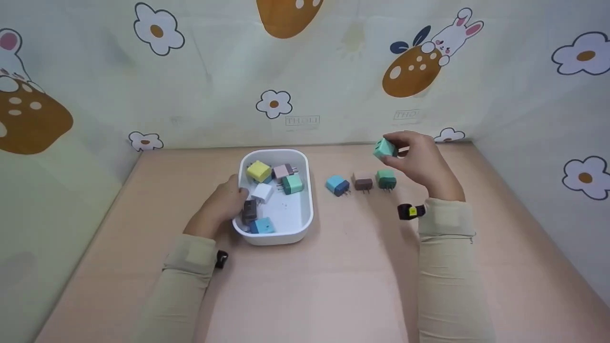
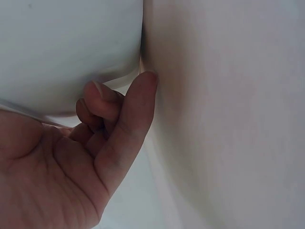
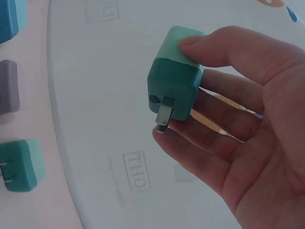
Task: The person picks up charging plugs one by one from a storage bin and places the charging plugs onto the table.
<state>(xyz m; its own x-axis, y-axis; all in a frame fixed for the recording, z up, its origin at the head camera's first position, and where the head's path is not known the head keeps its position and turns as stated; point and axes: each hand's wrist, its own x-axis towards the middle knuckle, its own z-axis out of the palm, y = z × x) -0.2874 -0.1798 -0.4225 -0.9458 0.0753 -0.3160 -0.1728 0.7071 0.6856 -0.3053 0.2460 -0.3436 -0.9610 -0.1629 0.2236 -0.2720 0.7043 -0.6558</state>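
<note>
Up near the back wall, my right hand [image 1: 421, 159] pinches a two-tone green plug charger [image 1: 384, 148] between thumb and fingers. Its metal prongs [image 3: 164, 114] stick out of the darker end in the right wrist view. My left hand [image 1: 217, 207] grips the left wall of a white plastic bin [image 1: 290, 214], thumb over the rim. From below, the left wrist view has its fingers [image 2: 126, 129] against the bin's outside. Inside lie chargers: yellow [image 1: 259, 171], pink [image 1: 282, 171], green [image 1: 292, 184], white [image 1: 262, 193], dark [image 1: 249, 211] and blue [image 1: 263, 226].
Right of the bin, a blue charger [image 1: 337, 185], a brownish charger [image 1: 363, 182] and another green charger [image 1: 386, 179] form a row on the pinkish table [image 1: 333, 286]. A wall covering [image 1: 333, 71] with printed flowers and rabbits stands behind the table and along both sides.
</note>
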